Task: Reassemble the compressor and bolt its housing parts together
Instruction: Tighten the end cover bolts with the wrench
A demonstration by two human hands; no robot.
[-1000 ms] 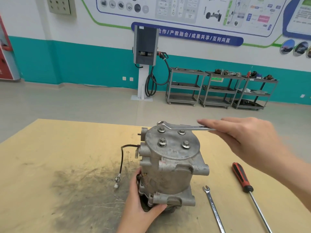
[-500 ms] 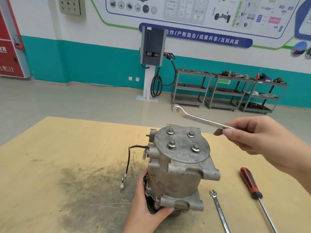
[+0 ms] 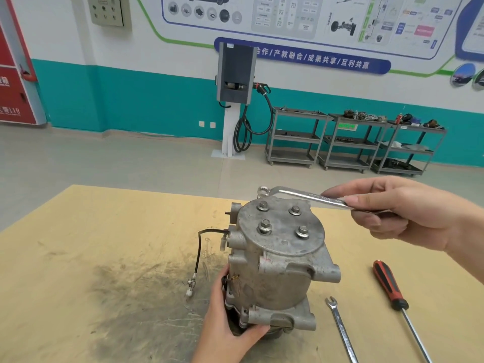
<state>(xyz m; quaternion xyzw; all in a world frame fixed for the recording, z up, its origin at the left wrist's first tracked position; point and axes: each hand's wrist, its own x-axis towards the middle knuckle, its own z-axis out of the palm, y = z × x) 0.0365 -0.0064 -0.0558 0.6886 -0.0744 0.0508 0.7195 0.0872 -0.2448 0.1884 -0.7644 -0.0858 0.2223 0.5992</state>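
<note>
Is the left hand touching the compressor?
Touching. The head view shows the left hand wrapped around the compressor's lower housing, thumb under its bottom flange.

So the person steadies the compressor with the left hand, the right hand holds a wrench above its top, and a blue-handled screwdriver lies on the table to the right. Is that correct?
Not quite: in the head view the screwdriver has a red and black handle, not blue. The rest holds: the left hand steadies the compressor, and the right hand holds the wrench above its top.

A white wall (image 3: pixel 65 35) with a teal lower band (image 3: pixel 157 106), grey shelving carts (image 3: pixel 348 142) and pale floor (image 3: pixel 131 158) lie beyond the fingers.
</note>
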